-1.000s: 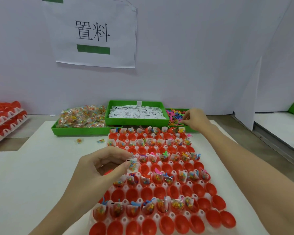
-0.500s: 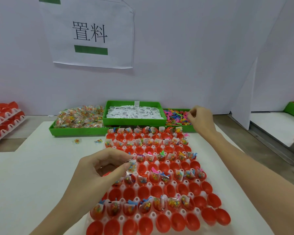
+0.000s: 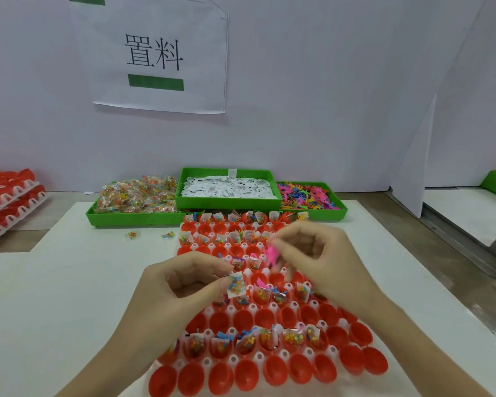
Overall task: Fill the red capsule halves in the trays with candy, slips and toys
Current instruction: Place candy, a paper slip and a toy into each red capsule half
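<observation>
Nearest you, the front row of red capsule halves (image 3: 242, 375) in the white tray (image 3: 233, 360) sits unfilled; the row behind it carries candy packets with slips and bits of toy, then comes another bare row, and this filled-then-bare alternation runs to the far edge. Mid-tray, your left hand (image 3: 181, 285) pinches a candy packet with slip (image 3: 236, 284) between thumb and forefinger, holding it just above the partly filled middle row, much where it was a second ago. The change is on the other side: your right hand (image 3: 317, 253), which a second ago was reaching into the toy bin, is now back over the tray, close beside the left, gripping a pink toy (image 3: 271, 255) in its fingertips; the toy is motion-blurred, so its shape cannot be told. Judged from this, the fetch is done and both pieces for one capsule are in hand, ready to drop into an open half of that middle row. Beyond the tray, on the white desk (image 3: 55, 282), two stray candy packets (image 3: 149, 234) lie loose. At the far edge stand three green bins: candy bin (image 3: 121, 217) left, slip bin (image 3: 226, 203) centre, toy bin (image 3: 327, 214) right, all well stocked. Far left, stacked trays of red halves (image 3: 9, 196) wait; a paper sign (image 3: 155, 53) hangs on the wall.
</observation>
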A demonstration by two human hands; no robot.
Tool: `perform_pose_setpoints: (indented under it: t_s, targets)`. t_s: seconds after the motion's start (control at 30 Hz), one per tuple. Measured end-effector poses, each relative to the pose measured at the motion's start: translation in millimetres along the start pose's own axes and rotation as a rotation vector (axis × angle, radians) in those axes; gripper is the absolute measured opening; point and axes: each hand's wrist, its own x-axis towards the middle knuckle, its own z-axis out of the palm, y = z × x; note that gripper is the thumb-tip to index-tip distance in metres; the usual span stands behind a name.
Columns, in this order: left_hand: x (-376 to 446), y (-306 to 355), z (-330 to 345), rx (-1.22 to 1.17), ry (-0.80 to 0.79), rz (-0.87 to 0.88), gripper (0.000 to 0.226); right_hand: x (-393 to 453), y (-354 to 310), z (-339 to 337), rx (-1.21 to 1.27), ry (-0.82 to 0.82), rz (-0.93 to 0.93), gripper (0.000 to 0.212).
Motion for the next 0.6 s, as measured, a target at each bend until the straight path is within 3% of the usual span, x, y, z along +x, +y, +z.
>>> perform_pose_setpoints:
  t_s: [0.3, 0.6]
  targets:
    - [-3.7, -0.4, 12.8, 0.028, -0.057, 0.078, 0.018, -27.7, -8.1, 19.0, -0.018, -0.096, 0.047, 0.005]
    - [-3.7, 14.1, 43.4, 0.217, -0.091, 0.291, 0.017, -34.1, -19.1, -22.6, -0.023, -0.254, 0.120, 0.015]
